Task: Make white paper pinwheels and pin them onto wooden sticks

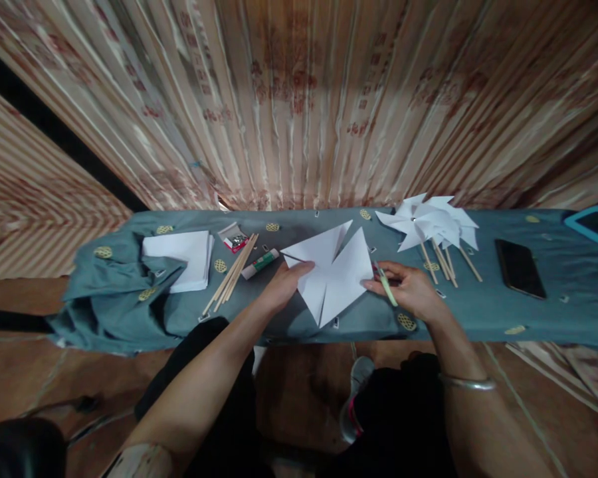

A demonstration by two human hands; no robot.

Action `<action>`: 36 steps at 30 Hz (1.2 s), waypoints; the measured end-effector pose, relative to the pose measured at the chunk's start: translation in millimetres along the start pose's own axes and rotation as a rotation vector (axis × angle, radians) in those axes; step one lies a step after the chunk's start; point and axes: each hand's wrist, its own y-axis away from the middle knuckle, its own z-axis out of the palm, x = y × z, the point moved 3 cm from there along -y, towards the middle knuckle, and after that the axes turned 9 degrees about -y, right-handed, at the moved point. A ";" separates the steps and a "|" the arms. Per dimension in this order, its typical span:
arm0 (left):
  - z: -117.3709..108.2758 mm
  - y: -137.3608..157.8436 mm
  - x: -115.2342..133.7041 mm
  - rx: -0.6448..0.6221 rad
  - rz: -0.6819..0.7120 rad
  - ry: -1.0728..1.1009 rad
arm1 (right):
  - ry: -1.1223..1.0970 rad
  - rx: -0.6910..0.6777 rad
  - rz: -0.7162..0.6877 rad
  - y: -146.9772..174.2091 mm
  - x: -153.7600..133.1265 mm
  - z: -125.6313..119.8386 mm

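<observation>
A white paper square [331, 275], slit inward from its corners, is held a little above the cloth-covered table. My left hand [286, 282] pinches its left side, thumb on top. At its right edge, the thumb and fingers of my right hand [403, 284] are closed on the paper's margin. The same hand also keeps a slim pale-green tool [386, 285], which looks like a craft knife; its tip is too small to make out. A glue stick [260, 263] lies just left of my left hand.
Wooden sticks [232, 275] and a small open box of metal pins [235, 239] lie left of the glue stick. Beyond them is a paper stack [179, 255]. Finished paper pinwheels [431, 226] and a black phone [521, 268] lie to the right. A pleated curtain [299, 106] hangs behind.
</observation>
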 end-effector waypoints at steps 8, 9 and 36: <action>-2.7 4.2 2.7 -0.041 0.048 -0.085 | -0.195 0.085 0.012 0.9 -16.5 9.0; -2.2 4.7 2.4 -0.047 0.039 -0.081 | -0.221 0.061 0.019 1.2 -19.4 12.3; 14.6 0.1 20.3 0.232 0.113 0.262 | -0.513 0.222 -0.096 -21.4 -48.9 82.7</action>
